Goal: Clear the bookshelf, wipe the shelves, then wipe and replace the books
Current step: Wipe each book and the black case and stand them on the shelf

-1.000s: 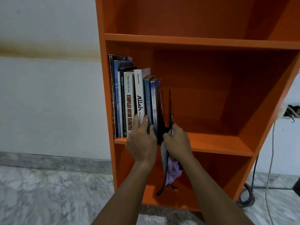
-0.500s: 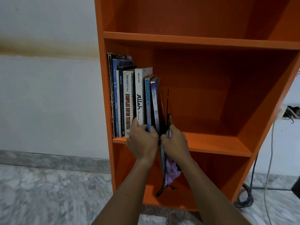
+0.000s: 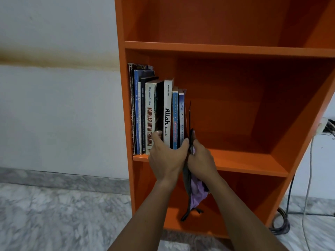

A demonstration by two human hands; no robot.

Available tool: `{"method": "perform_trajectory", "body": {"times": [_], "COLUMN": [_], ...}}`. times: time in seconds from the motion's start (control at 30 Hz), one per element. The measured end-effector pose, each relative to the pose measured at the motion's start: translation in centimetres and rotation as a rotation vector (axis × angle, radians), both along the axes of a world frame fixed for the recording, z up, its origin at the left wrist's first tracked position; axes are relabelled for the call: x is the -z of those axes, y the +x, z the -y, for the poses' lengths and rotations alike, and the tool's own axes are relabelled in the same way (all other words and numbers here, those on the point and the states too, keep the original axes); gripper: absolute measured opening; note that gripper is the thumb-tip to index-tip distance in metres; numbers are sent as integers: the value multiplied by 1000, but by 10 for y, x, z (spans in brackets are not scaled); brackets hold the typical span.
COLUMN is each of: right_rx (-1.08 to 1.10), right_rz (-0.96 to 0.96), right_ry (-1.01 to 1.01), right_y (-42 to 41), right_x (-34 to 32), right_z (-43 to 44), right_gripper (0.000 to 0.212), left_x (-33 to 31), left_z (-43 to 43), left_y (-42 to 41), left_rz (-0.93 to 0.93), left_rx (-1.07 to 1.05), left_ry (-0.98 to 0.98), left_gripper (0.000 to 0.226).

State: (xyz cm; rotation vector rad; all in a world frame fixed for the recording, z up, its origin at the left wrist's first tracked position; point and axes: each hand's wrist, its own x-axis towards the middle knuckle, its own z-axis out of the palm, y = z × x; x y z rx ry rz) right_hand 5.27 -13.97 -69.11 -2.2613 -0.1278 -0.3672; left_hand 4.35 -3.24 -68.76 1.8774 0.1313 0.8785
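Observation:
Several books point(image 3: 150, 115) stand upright at the left end of the orange bookshelf's middle shelf point(image 3: 244, 163). My left hand point(image 3: 166, 156) grips the lower spines of the white book point(image 3: 167, 105) and the two blue ones beside it, with fingertips tucked into the gap left of the white book and the thumb on the right. My right hand point(image 3: 201, 160) pinches a thin dark book point(image 3: 190, 115) standing edge-on against the right end of the row. The same hand holds a purple-grey cloth point(image 3: 196, 192) that hangs below the shelf edge.
The shelf to the right of the books is bare orange board, as is the shelf above point(image 3: 226, 49). A white wall and marble floor point(image 3: 54, 214) lie to the left. Cables point(image 3: 279, 225) and a wall socket point(image 3: 324, 125) sit right of the bookshelf.
The thin dark book has closed in against the row. My left fingertips moved off the white book's spine into a gap that opened to its left.

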Motion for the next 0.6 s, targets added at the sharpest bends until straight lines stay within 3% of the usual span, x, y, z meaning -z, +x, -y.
{"method": "perform_trajectory", "body": {"times": [0.13, 0.27, 0.4, 0.47, 0.6], "right_rx": [-20, -18, -21, -3, 30], "right_rz": [-8, -19, -4, -4, 5], "right_ry": [26, 38, 34, 30, 5], "right_y": [-1, -2, -1, 0, 5], "right_x": [-2, -2, -1, -1, 0], "right_z": [3, 3, 3, 3, -3], "right_gripper": [37, 22, 9, 17, 56], "left_x": [0, 1, -2, -3, 0], "left_z": [-4, -4, -7, -8, -6], "left_y": [11, 15, 15, 15, 13], "left_rz": [-29, -15, -22, -24, -12], "left_rx": [-9, -8, -23, -44, -39], "left_ry": [4, 30, 83, 101, 138], "left_gripper": [81, 37, 32, 36, 41]}}
